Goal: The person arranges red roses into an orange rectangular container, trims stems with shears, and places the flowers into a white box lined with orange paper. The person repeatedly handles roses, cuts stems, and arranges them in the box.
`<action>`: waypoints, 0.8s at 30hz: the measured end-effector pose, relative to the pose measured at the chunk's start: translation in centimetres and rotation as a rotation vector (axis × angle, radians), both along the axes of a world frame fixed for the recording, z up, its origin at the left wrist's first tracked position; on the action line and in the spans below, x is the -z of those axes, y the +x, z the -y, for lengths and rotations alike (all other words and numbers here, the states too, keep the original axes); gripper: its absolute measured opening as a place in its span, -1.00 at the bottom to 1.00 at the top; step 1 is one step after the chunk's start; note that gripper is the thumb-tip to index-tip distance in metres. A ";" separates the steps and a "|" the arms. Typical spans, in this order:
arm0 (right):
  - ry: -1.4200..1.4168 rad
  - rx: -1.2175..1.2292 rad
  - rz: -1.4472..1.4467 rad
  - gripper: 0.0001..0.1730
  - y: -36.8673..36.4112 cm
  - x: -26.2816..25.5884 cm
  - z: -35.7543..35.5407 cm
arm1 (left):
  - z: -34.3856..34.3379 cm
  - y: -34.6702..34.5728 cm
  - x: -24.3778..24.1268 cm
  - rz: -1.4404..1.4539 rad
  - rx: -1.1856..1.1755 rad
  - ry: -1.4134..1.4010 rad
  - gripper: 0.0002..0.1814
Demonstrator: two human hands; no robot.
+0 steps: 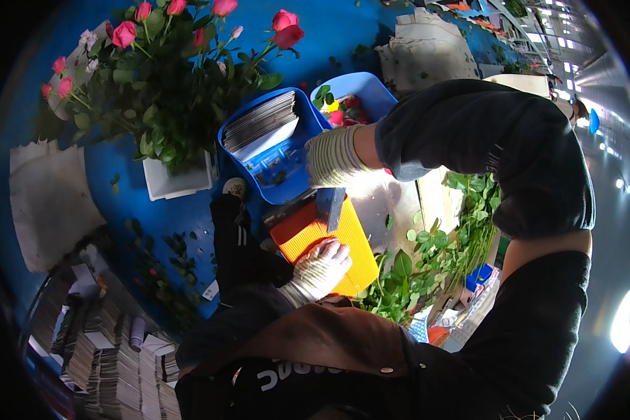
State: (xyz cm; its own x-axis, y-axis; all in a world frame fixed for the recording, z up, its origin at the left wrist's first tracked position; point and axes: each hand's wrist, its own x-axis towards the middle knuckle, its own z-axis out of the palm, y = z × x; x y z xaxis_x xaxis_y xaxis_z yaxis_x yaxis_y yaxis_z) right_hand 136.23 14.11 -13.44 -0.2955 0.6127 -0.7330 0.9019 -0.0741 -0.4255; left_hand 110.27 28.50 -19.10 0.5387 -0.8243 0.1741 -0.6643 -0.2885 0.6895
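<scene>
My left hand [319, 270], in a striped knit work glove, lies on an orange corrugated sheet [365, 262]; the palm is hidden, so a grip cannot be told. My right hand [336, 157], gloved alike, is curled at the right side of a blue plastic bin [273, 184]. Directly below that hand, a dark flat bar [331, 210] reaches over the orange sheet; whether the fingers hold it cannot be told. The bin contains a stack of thin sheets [260, 126]. Behind it, a lighter blue bin [362, 86] contains petals and leaves.
Pink roses [124, 34] rise from a white plastic container [178, 181]. Cut leafy stems [472, 231] lie at right. Worn pale sheets [50, 202] rest on the blue floor [107, 189], left of a dark trouser leg [231, 226]. Packed card stacks [121, 367] fill the lower left.
</scene>
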 end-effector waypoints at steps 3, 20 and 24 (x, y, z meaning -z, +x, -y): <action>-0.029 0.048 -0.074 -0.77 -0.3 0.7 -0.1 | 0.2 -0.2 0.4 0.027 -0.001 -0.008 -0.70; -0.097 2.369 -0.459 -0.33 -18.1 -9.8 15.6 | 3.0 5.5 -5.3 -0.025 0.359 0.207 -0.78; 1.426 3.109 -1.350 -0.51 -32.8 -11.1 14.8 | 12.3 8.3 -2.1 -0.008 0.629 -0.155 -0.52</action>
State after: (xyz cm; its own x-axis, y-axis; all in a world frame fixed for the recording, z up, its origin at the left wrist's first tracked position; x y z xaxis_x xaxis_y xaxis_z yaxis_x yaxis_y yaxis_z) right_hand 103.46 -0.71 -2.31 0.6535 -0.3010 -0.6945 -0.1715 0.8348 -0.5232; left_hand 118.59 16.24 -17.00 -0.0368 -0.9485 0.3147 -0.6688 0.2573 0.6975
